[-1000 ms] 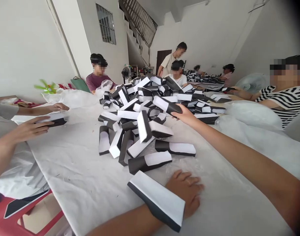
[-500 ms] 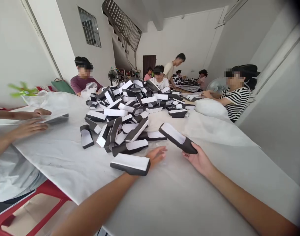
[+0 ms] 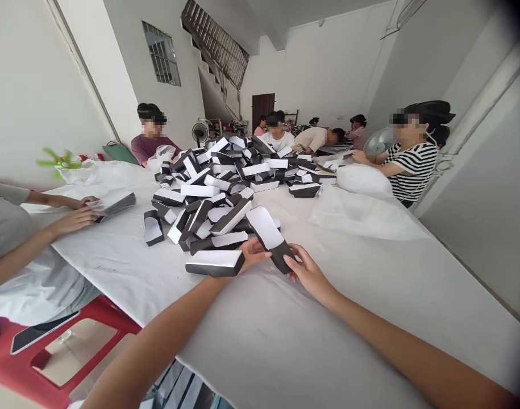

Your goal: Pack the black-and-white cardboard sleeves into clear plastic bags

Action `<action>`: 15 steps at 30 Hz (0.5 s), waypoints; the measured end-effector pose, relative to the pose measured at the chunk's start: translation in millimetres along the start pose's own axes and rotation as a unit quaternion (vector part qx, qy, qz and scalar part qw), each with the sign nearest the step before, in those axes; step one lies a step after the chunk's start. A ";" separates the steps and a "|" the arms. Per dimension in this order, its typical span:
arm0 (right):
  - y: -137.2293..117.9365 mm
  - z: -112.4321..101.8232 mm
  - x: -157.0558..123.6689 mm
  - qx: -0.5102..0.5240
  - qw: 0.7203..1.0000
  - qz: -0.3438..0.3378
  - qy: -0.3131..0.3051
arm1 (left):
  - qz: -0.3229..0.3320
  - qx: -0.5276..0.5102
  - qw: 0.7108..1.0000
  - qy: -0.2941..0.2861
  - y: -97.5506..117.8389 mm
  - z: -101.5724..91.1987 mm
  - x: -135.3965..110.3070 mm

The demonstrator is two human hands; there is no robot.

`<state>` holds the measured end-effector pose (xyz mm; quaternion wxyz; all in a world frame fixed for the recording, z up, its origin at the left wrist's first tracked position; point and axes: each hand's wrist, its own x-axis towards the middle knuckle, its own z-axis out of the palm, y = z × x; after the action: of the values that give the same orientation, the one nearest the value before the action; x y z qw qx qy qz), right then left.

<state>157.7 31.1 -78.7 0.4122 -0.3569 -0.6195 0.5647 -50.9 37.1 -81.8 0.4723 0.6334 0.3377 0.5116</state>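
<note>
While the right hand (image 3: 311, 274) pinches the black end of a tilted b&w card box sleeve (image 3: 265, 230) between fingers & thumb, the left hand (image 3: 254, 254) sits spread, fingertips against the sleeve's side, just beside a 2nd box (image 3: 215, 263) on the white-sheeted table (image 3: 328, 318), near a big heap of boxes (image 3: 208, 193).
</note>
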 end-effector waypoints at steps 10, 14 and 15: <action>-3.3 5.2 5.4 -0.117 0.992 0.007 -0.050 | 0.005 -0.018 1.000 -0.012 1.5 -0.8 -1.0; -22.3 20.1 0.6 -0.258 0.958 -0.090 0.083 | 0.013 0.005 1.000 -0.003 8.4 -5.6 0.6; -30.3 27.8 -1.8 -0.282 0.944 -0.143 0.101 | 0.016 0.024 1.000 0.006 8.7 -6.4 0.0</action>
<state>133.7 14.9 -49.3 0.4313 -0.4211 -0.7531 0.2636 -57.6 36.0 -73.3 0.4467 0.6471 0.3428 0.5140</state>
